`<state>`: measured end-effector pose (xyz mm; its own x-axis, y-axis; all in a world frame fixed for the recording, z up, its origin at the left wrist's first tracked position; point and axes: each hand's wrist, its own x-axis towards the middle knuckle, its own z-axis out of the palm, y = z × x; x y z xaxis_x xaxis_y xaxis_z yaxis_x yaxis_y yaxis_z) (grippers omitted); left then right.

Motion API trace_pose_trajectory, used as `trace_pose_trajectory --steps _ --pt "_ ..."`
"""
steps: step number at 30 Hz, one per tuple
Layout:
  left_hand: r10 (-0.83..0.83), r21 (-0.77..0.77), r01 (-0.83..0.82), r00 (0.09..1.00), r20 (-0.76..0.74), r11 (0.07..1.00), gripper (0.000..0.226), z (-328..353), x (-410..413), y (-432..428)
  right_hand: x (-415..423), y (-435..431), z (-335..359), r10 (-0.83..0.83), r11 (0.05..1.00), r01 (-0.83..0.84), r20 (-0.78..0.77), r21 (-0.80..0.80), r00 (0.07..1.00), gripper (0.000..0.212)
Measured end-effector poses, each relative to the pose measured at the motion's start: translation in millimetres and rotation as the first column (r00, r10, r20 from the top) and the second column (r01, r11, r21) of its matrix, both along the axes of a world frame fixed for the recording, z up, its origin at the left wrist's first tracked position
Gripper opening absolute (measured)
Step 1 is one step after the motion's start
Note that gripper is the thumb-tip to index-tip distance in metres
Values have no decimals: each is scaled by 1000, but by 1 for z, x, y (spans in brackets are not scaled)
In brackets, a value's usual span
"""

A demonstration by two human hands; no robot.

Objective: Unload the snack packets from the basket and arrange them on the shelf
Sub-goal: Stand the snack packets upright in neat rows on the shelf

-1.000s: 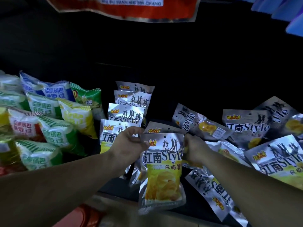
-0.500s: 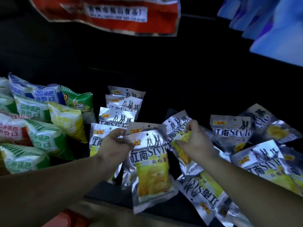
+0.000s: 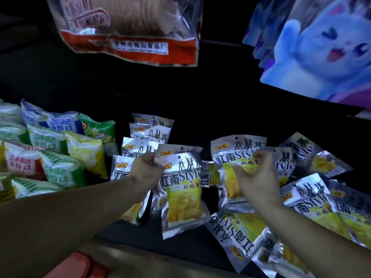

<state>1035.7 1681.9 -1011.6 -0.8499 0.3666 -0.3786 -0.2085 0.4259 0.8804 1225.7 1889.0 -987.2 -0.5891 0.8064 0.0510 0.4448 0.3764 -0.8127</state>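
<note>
My right hand (image 3: 258,178) just let go of the first packet (image 3: 183,197) and grabbed a second packet (image 3: 230,155), fingers (image 3: 240,171) curled round it. Left hand (image 3: 145,170) still pinches the first, which hangs just below its fingers. Two to line up on the shelf (image 3: 130,237) now, I guess.

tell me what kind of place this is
Probably a shop's snack aisle: a dark shelf holds many identical silver snack packets, puffed green and white bags are stacked at the left, and a biscuit bag hangs above.

Below the left fingers (image 3: 147,160), a red object (image 3: 80,265) is cropped by the bottom edge; identity indeterminate. Right of the right fingers (image 3: 261,157), silver packets (image 3: 341,215) run off-frame.
</note>
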Motion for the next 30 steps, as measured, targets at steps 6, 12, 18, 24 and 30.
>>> trace_pose_trajectory --steps 6,12,18,24,30 --pt "-91 198 59 984 154 978 29 13 6 15 -9 -52 -4 311 923 -313 -44 -222 949 53" --pt "-249 163 216 943 222 963 27 8 7 7 -20 -71 -48 249 939 -233 32 -253 968 76" --pt "-317 159 283 911 266 946 46 10 -2 6 -26 -85 -64 227 933 -194 76 -302 971 88" --pt "-201 -45 199 978 -61 979 28 -10 -4 1 -28 -69 -57 334 915 -305 72 -263 940 48" --pt "-147 11 148 987 -65 989 24 -15 -7 8 -29 6 -73 58 995 -84 356 60 933 39"
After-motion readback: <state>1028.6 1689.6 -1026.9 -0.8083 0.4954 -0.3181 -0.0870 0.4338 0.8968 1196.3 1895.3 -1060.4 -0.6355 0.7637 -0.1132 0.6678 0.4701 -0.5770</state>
